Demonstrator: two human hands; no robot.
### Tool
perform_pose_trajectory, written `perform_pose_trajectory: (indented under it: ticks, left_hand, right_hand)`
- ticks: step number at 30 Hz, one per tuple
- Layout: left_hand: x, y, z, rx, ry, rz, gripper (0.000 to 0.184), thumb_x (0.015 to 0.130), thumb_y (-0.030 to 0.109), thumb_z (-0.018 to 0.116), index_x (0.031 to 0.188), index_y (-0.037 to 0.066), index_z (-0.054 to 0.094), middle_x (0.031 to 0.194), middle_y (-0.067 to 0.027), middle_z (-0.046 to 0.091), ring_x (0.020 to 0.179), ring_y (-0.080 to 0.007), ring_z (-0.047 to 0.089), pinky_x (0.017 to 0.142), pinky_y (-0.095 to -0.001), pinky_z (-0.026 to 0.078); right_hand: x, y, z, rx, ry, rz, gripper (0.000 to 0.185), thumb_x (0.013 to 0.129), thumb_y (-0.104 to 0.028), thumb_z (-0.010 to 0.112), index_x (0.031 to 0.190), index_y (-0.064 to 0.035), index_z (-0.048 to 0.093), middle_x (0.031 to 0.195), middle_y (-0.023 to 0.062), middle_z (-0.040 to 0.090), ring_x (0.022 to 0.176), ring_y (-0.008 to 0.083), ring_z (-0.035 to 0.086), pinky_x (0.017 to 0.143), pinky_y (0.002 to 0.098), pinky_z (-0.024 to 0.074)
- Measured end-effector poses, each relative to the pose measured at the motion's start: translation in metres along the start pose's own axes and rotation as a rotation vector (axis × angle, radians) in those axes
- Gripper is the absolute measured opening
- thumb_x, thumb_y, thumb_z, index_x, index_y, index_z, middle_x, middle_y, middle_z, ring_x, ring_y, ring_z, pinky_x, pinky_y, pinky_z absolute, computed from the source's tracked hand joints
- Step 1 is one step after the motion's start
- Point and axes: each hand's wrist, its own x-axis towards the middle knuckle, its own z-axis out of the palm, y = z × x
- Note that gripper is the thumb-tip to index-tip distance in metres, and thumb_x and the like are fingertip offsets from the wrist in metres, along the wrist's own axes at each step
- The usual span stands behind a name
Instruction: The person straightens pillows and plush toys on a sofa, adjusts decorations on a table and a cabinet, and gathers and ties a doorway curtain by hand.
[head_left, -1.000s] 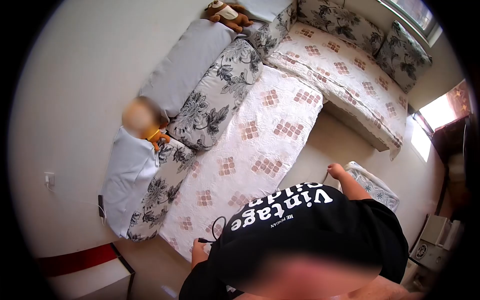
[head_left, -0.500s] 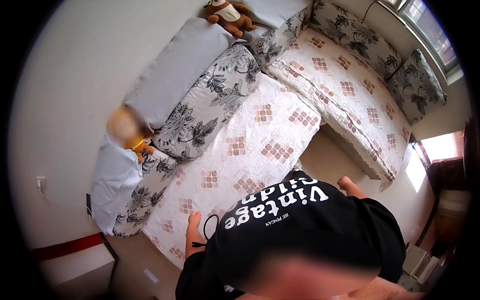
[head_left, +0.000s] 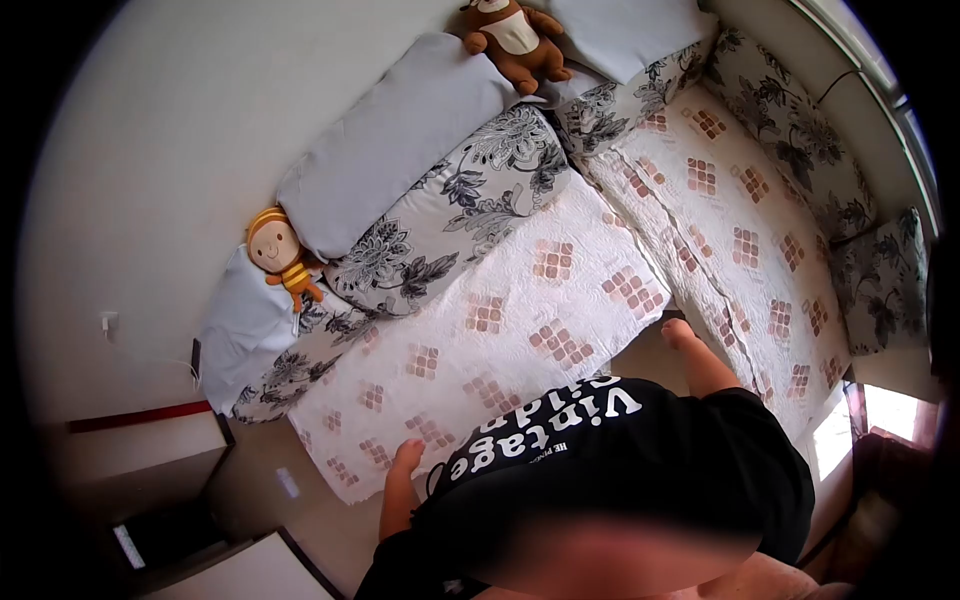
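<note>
My left hand (head_left: 404,458) is held out at my left side, over the near edge of the white quilted sofa cover (head_left: 480,360). It touches nothing that I can see. A thin black cable (head_left: 432,478) loops beside that forearm against my black T-shirt (head_left: 640,450). On the other side, my right hand (head_left: 679,335) reaches forward above the floor gap between the two sofa sections. Nothing shows in it. From above, the fingers of both hands are mostly hidden, so I cannot tell how they are bent.
A corner sofa has floral cushions (head_left: 450,190) and grey back covers (head_left: 390,140). A brown bear toy (head_left: 520,45) and a yellow-striped doll (head_left: 285,260) rest on its back. At left stands a white cabinet (head_left: 150,445) with a red edge; another pale surface (head_left: 250,575) is below it.
The view has shifted, so the sofa and toys sit farther right and a pale surface shows at lower left. My right hand is farther forward; my left hand has moved slightly nearer my body.
</note>
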Motion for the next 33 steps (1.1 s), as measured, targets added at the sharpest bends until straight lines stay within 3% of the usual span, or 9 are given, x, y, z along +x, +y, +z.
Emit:
perform_pose_trajectory:
  ticks: [4,7,9,11,17,21,28,30,33]
  left_hand:
    - [0.026,0.007,-0.022,-0.202,0.146,-0.127,0.026,0.081,0.024,0.052,0.092,0.001,0.059,0.07,-0.0053,0.058,0.065,-0.0141,0.053,0.059,-0.0284,0.042]
    - [0.059,0.012,-0.031,-0.065,0.003,-0.115,0.027,0.08,0.023,0.052,0.093,0.001,0.059,0.069,-0.0047,0.057,0.063,-0.0133,0.052,0.057,-0.0267,0.042]
    - [0.076,0.037,-0.038,-0.099,-0.008,-0.058,0.026,0.079,0.023,0.051,0.091,0.001,0.059,0.07,-0.0052,0.057,0.063,-0.0133,0.052,0.056,-0.0269,0.042]
    - [0.099,0.07,-0.049,-0.149,-0.027,-0.161,0.03,0.076,0.025,0.052,0.095,0.004,0.06,0.087,-0.0147,0.062,0.082,-0.0239,0.058,0.073,-0.0313,0.044]
    - [0.152,0.236,-0.117,-0.126,-0.113,-0.042,0.034,0.076,0.026,0.053,0.101,0.003,0.057,0.09,-0.0149,0.061,0.085,-0.024,0.058,0.075,-0.0311,0.044]
    - [0.196,0.361,-0.182,0.034,0.018,0.267,0.034,0.077,0.024,0.054,0.102,0.001,0.055,0.095,-0.0162,0.06,0.09,-0.026,0.057,0.078,-0.0326,0.044]
    - [0.342,0.549,-0.289,0.38,0.847,0.441,0.034,0.079,0.025,0.052,0.107,0.005,0.053,0.116,-0.0107,0.049,0.11,-0.0277,0.043,0.093,-0.0391,0.033]
    - [0.372,0.585,-0.31,0.291,0.917,0.191,0.037,0.082,0.03,0.047,0.112,0.007,0.05,0.126,-0.0079,0.04,0.12,-0.0226,0.031,0.098,-0.0508,0.02]
    - [0.428,0.611,-0.311,0.188,1.151,-0.07,0.04,0.084,0.034,0.043,0.114,0.009,0.048,0.129,-0.0066,0.038,0.122,-0.0215,0.028,0.099,-0.0504,0.018]
  right_hand:
    - [-0.01,-0.024,-0.004,-0.026,-0.076,-0.038,0.02,0.067,-0.017,0.053,0.082,-0.0068,0.063,0.08,0.0139,0.062,0.076,0.0271,0.059,0.069,0.0347,0.0453]
    - [-0.02,-0.044,-0.014,-0.092,-0.085,-0.074,0.023,0.067,-0.017,0.053,0.087,-0.0089,0.064,0.085,0.0152,0.061,0.082,0.0275,0.059,0.073,0.0338,0.0453]
    - [-0.018,-0.048,-0.023,-0.089,-0.108,-0.008,0.025,0.069,-0.019,0.055,0.09,-0.0088,0.063,0.09,0.0144,0.062,0.087,0.027,0.058,0.076,0.0337,0.0452]
    - [-0.006,-0.037,-0.03,0.035,-0.116,0.089,0.025,0.07,-0.021,0.056,0.091,-0.0084,0.063,0.092,0.0135,0.062,0.087,0.0268,0.058,0.077,0.0343,0.0451]
    - [0.052,0.01,-0.068,-0.242,-0.11,-0.032,0.029,0.071,-0.026,0.052,0.09,-0.0064,0.063,0.091,0.0168,0.061,0.086,0.0301,0.058,0.077,0.0372,0.0452]
    - [0.108,0.011,-0.101,-0.252,-0.083,-0.097,0.03,0.073,-0.026,0.05,0.092,-0.0062,0.062,0.096,0.0169,0.06,0.09,0.0312,0.057,0.08,0.0366,0.044]
    - [0.162,-0.087,-0.162,-0.161,-0.065,-0.218,0.035,0.075,-0.027,0.049,0.101,-0.0053,0.059,0.1,0.0185,0.058,0.095,0.0322,0.054,0.085,0.0368,0.0416]
    - [0.166,-0.13,-0.185,-0.082,-0.104,-0.244,0.036,0.076,-0.028,0.049,0.103,-0.0058,0.058,0.1,0.0182,0.058,0.095,0.0324,0.054,0.085,0.037,0.0414]
    - [0.177,-0.206,-0.237,0.06,-0.105,-0.389,0.033,0.078,-0.025,0.052,0.103,-0.0038,0.057,0.094,0.017,0.06,0.09,0.0293,0.057,0.08,0.034,0.0437]
